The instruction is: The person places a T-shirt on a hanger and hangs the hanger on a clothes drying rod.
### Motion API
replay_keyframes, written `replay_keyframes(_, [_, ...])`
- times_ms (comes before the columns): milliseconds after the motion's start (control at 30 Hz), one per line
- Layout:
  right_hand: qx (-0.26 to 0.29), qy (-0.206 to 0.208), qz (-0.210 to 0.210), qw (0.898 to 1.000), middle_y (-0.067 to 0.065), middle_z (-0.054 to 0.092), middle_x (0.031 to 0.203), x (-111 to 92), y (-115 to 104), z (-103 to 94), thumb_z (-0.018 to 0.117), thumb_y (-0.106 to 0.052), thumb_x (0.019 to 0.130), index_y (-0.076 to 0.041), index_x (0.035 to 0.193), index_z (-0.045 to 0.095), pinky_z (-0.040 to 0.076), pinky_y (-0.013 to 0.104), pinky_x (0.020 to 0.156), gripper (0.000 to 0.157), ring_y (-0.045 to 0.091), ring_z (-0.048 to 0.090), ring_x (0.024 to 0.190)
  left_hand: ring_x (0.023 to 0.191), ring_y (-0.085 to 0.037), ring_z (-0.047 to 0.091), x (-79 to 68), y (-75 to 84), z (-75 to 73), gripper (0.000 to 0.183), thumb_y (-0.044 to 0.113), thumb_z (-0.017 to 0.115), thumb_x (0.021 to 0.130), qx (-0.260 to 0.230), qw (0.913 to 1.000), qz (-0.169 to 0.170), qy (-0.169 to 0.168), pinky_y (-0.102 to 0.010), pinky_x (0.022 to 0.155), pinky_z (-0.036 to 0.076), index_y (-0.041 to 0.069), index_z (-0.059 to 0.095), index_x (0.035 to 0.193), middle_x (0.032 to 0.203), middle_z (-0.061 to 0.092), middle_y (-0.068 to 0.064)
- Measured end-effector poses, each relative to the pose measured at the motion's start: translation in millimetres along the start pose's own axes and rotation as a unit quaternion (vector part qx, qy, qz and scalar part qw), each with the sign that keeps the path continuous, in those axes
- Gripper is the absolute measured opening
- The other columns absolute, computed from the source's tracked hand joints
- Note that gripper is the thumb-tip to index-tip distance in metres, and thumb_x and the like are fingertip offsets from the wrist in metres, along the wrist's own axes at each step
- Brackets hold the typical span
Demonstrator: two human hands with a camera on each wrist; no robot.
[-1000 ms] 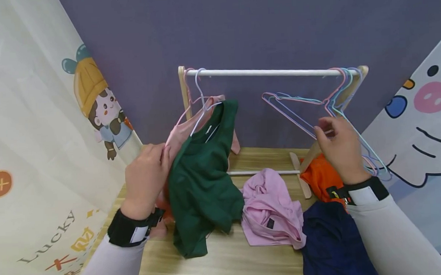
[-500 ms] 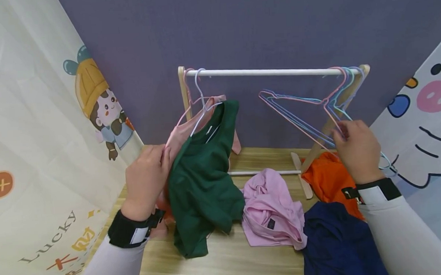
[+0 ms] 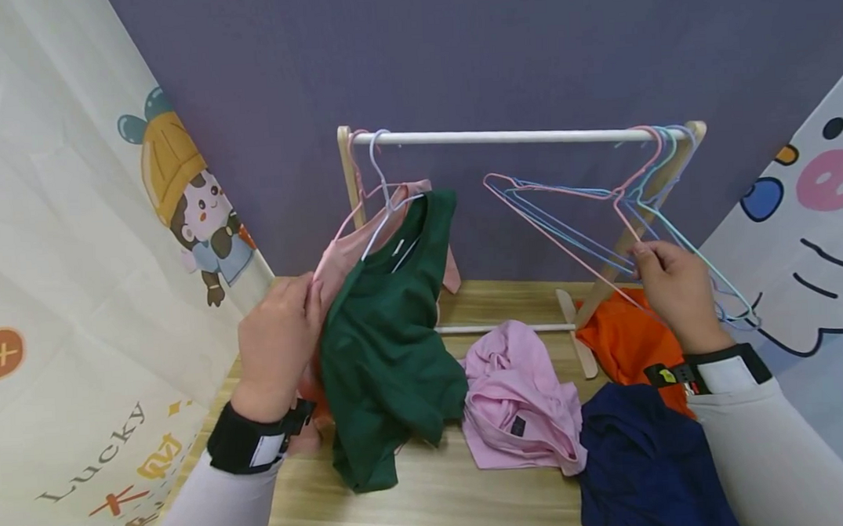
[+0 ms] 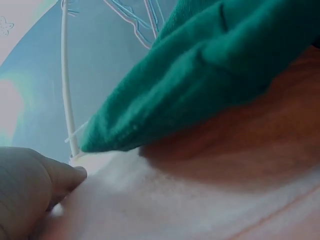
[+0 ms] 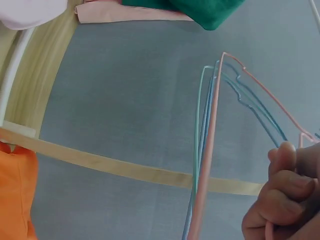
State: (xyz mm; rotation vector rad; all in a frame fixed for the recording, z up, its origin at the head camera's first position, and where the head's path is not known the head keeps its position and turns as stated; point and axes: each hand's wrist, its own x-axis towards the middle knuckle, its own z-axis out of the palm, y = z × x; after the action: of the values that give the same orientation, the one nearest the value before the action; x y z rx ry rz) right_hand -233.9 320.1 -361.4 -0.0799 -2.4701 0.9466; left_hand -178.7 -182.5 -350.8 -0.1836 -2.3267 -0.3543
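My left hand (image 3: 276,340) pinches the shoulder of a pink shirt (image 3: 344,258) that hangs on a pink hanger (image 3: 359,171) at the rack's left end. In front of that shirt is a dark green sleeveless top (image 3: 390,351) on a pale lilac hanger (image 3: 378,171). In the left wrist view, my thumb (image 4: 65,175) lies against the pale pink cloth, below the green top's edge (image 4: 165,100). At the other end, my right hand (image 3: 677,291) grips the side of a bare pink wire hanger (image 5: 210,135), whose hook is over the rail. Blue and mint hangers (image 5: 196,125) hang behind it.
The white rail (image 3: 501,137) spans a small wooden rack standing on a wood-grain table (image 3: 432,506). Crumpled on the table are a light pink garment (image 3: 520,408), an orange one (image 3: 618,333) and a navy one (image 3: 649,465). Printed curtains (image 3: 53,232) flank both sides.
My right hand moved right and slightly down from among the bare hangers and now grips the front pink one. The bare hangers' left corners swung left. My left hand stays put.
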Motion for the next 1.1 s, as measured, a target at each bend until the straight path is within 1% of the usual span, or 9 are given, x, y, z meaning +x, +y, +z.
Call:
replay_keyframes(133, [0.011,-0.008,0.006,1.000,-0.005,0.056,0.072,0,0,-4.2,0.043,-0.050,0.109,-0.006,0.112,0.072,0.032,0.032,0.044,0.052,0.020,0.041,0.052,0.098,-0.043,0.067,-3.0,10.9,2.7,0.037,0.019,0.072,0.098,0.014,0.9990,0.026,0.034,-0.053,0.076,0.059,-0.003,0.067,0.128,0.115,0.069,-0.026])
replay_keyframes(267, [0.020,-0.010,0.006,1.000,-0.014,0.053,0.069,0,-1,-7.1,0.044,-0.049,0.109,-0.005,0.114,0.073,0.032,0.032,0.043,0.053,0.020,0.040,0.051,0.110,-0.043,0.059,-14.4,39.5,12.8,0.049,0.020,0.073,0.096,0.006,0.9907,0.107,0.084,-0.053,0.081,0.051,0.001,0.060,0.138,0.132,0.062,-0.023])
replay_keyframes(333, [0.027,-0.009,0.007,1.000,-0.014,0.053,0.069,0,-2,-8.0,0.045,-0.048,0.109,-0.004,0.114,0.073,0.031,0.032,0.043,0.052,0.019,0.039,0.050,0.112,-0.039,0.060,-23.1,58.2,23.5,0.050,0.022,0.074,0.094,-0.019,0.9859,0.148,0.076,-0.051,0.084,0.052,0.003,0.060,0.139,0.135,0.063,-0.020])
replay_keyframes(433, [0.039,-0.009,0.012,0.999,-0.014,0.054,0.069,-1,-3,-8.1,0.045,-0.047,0.109,-0.004,0.116,0.073,0.031,0.032,0.041,0.051,0.019,0.039,0.048,0.113,-0.032,0.063,-39.9,85.4,50.5,0.050,0.025,0.076,0.093,-0.055,0.9797,0.192,0.013,-0.046,0.084,0.055,0.007,0.063,0.137,0.133,0.066,-0.013])
replay_keyframes(567, [0.042,-0.019,0.020,0.999,-0.012,0.055,0.072,-3,-5,-6.8,0.045,-0.050,0.109,-0.005,0.119,0.072,0.033,0.032,0.042,0.053,0.020,0.041,0.049,0.116,-0.026,0.065,-70.2,116.0,101.4,0.053,0.034,0.077,0.092,-0.074,0.9641,0.228,-0.115,-0.041,0.088,0.057,0.013,0.062,0.138,0.134,0.065,-0.007])
replay_keyframes(633, [0.042,-0.022,0.021,0.999,-0.011,0.056,0.073,-4,-5,-6.1,0.044,-0.051,0.109,-0.006,0.120,0.072,0.034,0.032,0.042,0.054,0.021,0.041,0.049,0.122,-0.024,0.063,-83.8,131.2,123.6,0.057,0.043,0.075,0.093,-0.086,0.9480,0.244,-0.186,-0.040,0.095,0.057,0.017,0.060,0.142,0.139,0.063,-0.005])
replay_keyframes(800, [0.039,-0.023,0.019,0.999,-0.008,0.057,0.075,-4,-2,-6.9,0.044,-0.050,0.109,-0.006,0.121,0.072,0.035,0.031,0.043,0.054,0.020,0.042,0.051,0.146,-0.031,0.045,-107.4,167.3,167.7,0.081,0.067,0.070,0.088,-0.109,0.8876,0.283,-0.347,-0.052,0.112,0.048,0.032,0.045,0.157,0.161,0.045,-0.001])
replay_keyframes(933, [0.038,-0.018,0.014,0.999,-0.007,0.056,0.074,-4,-1,-6.8,0.046,-0.048,0.109,-0.005,0.118,0.073,0.033,0.031,0.044,0.051,0.018,0.041,0.052,0.155,-0.040,0.030,-119.4,183.6,195.0,0.095,0.075,0.074,0.079,-0.093,0.8555,0.295,-0.415,-0.067,0.113,0.042,0.045,0.035,0.160,0.171,0.030,0.003])
replay_keyframes(1100, [0.037,-0.010,0.004,0.999,-0.002,0.056,0.072,-3,-1,-6.2,0.048,-0.046,0.109,-0.005,0.113,0.074,0.032,0.030,0.044,0.049,0.018,0.040,0.052,0.155,-0.038,0.030,-125.0,192.7,207.3,0.091,0.071,0.081,0.075,-0.055,0.8373,0.292,-0.459,-0.068,0.111,0.042,0.048,0.044,0.154,0.170,0.031,0.006])
